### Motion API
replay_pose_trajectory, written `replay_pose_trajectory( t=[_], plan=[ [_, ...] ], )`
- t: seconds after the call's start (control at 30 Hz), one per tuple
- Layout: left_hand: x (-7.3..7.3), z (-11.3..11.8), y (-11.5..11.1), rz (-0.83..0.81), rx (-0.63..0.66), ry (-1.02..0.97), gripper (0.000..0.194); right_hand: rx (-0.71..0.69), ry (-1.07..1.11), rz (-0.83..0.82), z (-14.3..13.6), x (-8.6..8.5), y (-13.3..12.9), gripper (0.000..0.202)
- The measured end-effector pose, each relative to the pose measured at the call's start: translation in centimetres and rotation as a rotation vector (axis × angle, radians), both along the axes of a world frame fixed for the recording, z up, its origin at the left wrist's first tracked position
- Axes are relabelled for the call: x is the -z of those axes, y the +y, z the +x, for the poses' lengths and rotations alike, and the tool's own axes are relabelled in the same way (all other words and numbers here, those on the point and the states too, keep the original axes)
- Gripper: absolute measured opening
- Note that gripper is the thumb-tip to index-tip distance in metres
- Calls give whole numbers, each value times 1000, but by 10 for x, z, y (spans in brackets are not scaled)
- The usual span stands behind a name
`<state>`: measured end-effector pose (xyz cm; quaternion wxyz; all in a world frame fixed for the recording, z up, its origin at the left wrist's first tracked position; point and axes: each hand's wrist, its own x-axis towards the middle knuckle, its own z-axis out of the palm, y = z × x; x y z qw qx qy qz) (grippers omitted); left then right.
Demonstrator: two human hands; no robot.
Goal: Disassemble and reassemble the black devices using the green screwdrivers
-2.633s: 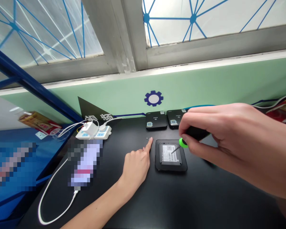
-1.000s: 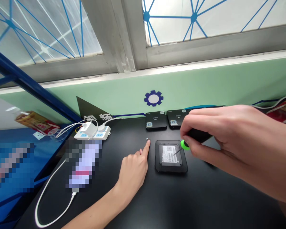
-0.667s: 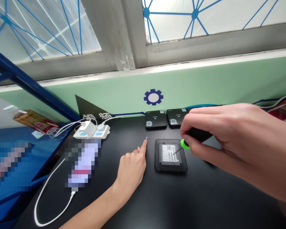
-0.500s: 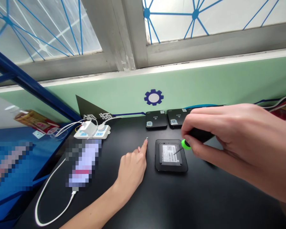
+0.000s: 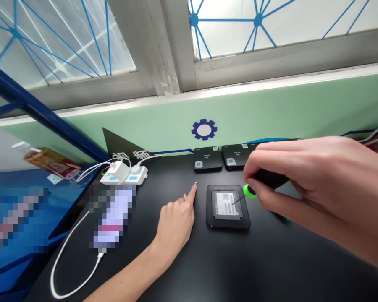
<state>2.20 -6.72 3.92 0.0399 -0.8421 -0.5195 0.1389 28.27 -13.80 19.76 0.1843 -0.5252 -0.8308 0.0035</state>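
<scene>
- Lying tilted at far left: brown-and-red container (image 5: 47,160), near a blue diagonal bar (image 5: 44,102).
- Next, on the smooth black tabletop (image 5: 227,268): white rectangular power strip (image 5: 141,177) with white plugs (image 5: 119,171); nearer, a pixelated lilac slab (image 5: 115,216) joined at its lower end to a looping white cable (image 5: 52,274).
- Reaching forward with the left hand (image 5: 176,220), released: index finger stretched out, other fingers folded under; fingertip at tiny bright bits (image 5: 195,183), touching or just short, cannot tell.
- Standing at the back: two flat black boxes (image 5: 208,159), side by side.
- Lying flat between both hands: rounded-square black device (image 5: 211,218), white printed label (image 5: 223,203) facing up.
- Gripping in the right hand (image 5: 302,180): black-handled, green-collared screwdriver (image 5: 249,191), shaft slanting down over the label; contact unclear.
</scene>
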Motion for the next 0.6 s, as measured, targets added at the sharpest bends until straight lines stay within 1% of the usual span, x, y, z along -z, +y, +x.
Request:
replay_pose_trajectory(
  t=[0.17,0.3,0.37,0.47,0.6],
  plan=[
    [2,-3,1,21,13,-27,71,19,16,47,2,-1,2,29],
    [1,-8,5,58,40,-102,58,10,33,50,3,-4,2,27],
    [0,-10,7,94,40,-147,54,12,33,55,2,-4,1,27],
    [2,-10,8,123,64,-185,58,26,29,63,1,-5,0,29],
    [9,-2,5,98,126,-188,61,15,44,62,0,-4,1,31]
  ],
)
